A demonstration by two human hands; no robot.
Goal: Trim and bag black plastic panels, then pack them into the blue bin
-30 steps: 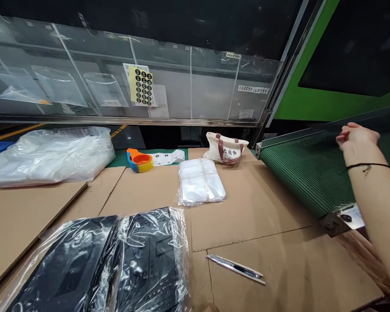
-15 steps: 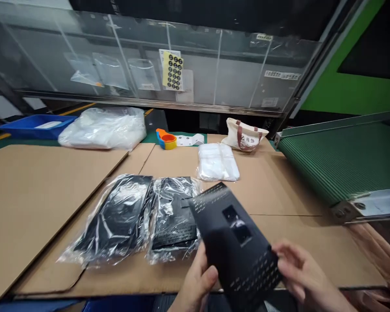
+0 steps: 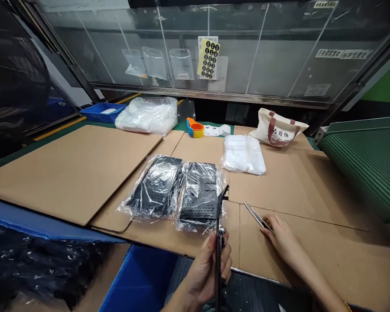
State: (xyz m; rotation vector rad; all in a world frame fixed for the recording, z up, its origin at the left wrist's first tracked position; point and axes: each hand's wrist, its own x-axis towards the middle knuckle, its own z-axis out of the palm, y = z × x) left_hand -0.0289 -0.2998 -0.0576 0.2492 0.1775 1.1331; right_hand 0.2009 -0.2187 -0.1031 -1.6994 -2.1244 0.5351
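Observation:
My left hand grips a thin black plastic panel, held upright and seen edge-on, with small clips along its right side. My right hand rests low over the cardboard, its thumb and fingers closed on slim silver tweezers that point up and left. Beyond the panel lie two clear bags with black perforated panels inside, a left bagged panel and a right bagged panel. The panel in my hand overlaps the right bag's edge in view.
Cardboard sheets cover the table. Further back are a stack of clear bags, a tape dispenser, a canvas bag, a large plastic bundle and a blue tray. A green conveyor stands right; a blue bin sits below.
The panel has turned from face-on to edge-on in my left hand. My right hand has left the panel's edge and now holds tweezers on the cardboard. The view has shifted left.

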